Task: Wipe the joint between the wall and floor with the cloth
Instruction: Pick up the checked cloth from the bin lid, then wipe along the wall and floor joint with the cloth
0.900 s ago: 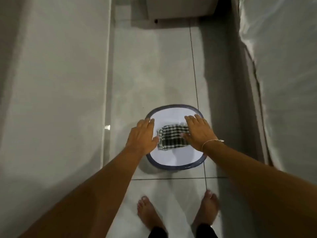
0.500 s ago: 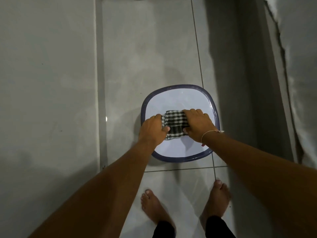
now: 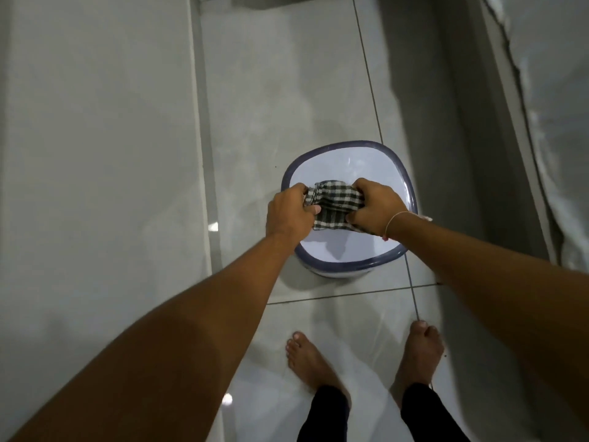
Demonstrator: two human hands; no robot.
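Observation:
A black-and-white checked cloth is bunched between both my hands above a white basin with a dark blue rim that stands on the tiled floor. My left hand grips the cloth's left end, my right hand grips its right end, and both fists are closed. The joint between the wall and the floor runs up the frame just left of the basin, with the grey wall beside it.
My two bare feet stand on the glossy floor tiles behind the basin. A shaded ledge and a pale draped sheet line the right side. A dark tile seam runs past the basin's right.
My hands went from lying flat on the cloth in the basin to closing on its two ends and lifting it. The view tilted down, closer to the basin.

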